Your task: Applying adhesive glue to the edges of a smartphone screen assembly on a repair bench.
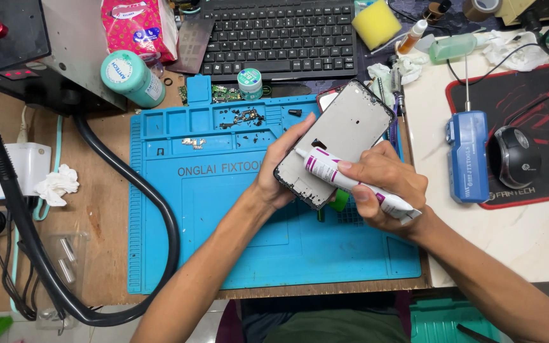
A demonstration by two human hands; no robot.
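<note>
Left hand [279, 173] gripping phone frame [338, 141] from underneath, thumb on the left edge, fingers wrapped behind and mostly hidden. Frame tilted, grey inner side up, held above the blue work mat [223, 241], right of centre. Right hand [386, 187] pinching white glue tube [351, 183] between thumb and curled fingers, nozzle tip touching the frame's left inner edge near the lower corner. Green cap [340, 201] just below the frame, between both hands. Small screws and parts [243, 117] scattered in far mat compartments. Far side: black keyboard [274, 38], yellow sponge [376, 24], small round jar [250, 82]. Teal canister [133, 77] lying far left, pink tissue pack [138, 26] beside it. Right: blue boxy tool [467, 155], black mouse [515, 155] on red-black pad [528, 108]. Thick black hose [141, 190] curving along the left of the mat.
</note>
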